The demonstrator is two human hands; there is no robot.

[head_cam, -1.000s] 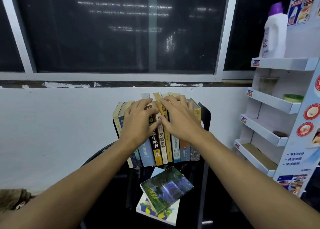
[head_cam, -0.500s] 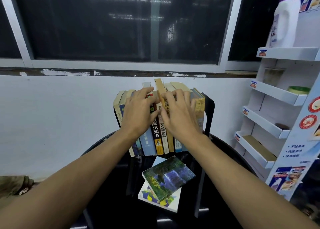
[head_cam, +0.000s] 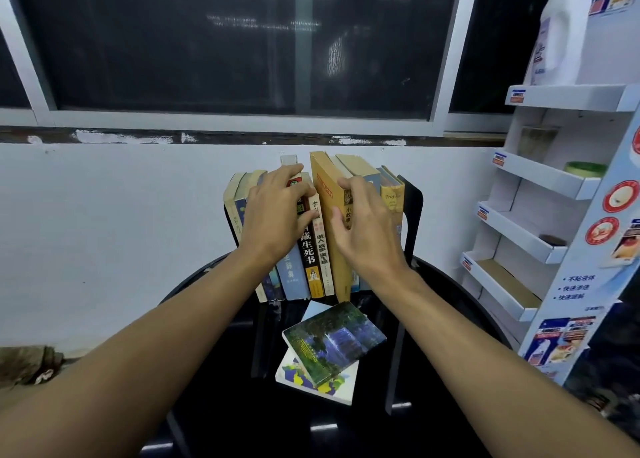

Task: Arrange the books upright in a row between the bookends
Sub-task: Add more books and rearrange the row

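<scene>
A row of several upright books (head_cam: 313, 246) stands on a round black table (head_cam: 460, 305) against the white wall. A black bookend (head_cam: 414, 212) closes the right end of the row; the left bookend is mostly hidden. My left hand (head_cam: 277, 212) presses on the spines of the left group. My right hand (head_cam: 363, 229) grips a tall yellow book (head_cam: 327, 194) in the middle, thumb on its spine. A narrow gap shows between the two groups at the top. Two more books lie flat and stacked in front: a green-blue cover book (head_cam: 334, 341) on a white one (head_cam: 311, 381).
A white cardboard display shelf (head_cam: 554, 177) stands at the right with a white detergent bottle (head_cam: 561, 32) on its top tier. A dark window fills the wall above the books. Some crumpled cloth (head_cam: 27, 364) lies at the far left.
My hands have moved apart: the right hand shifted right and took hold of the yellow book, opening a gap at the top of the row. The camera has moved closer.
</scene>
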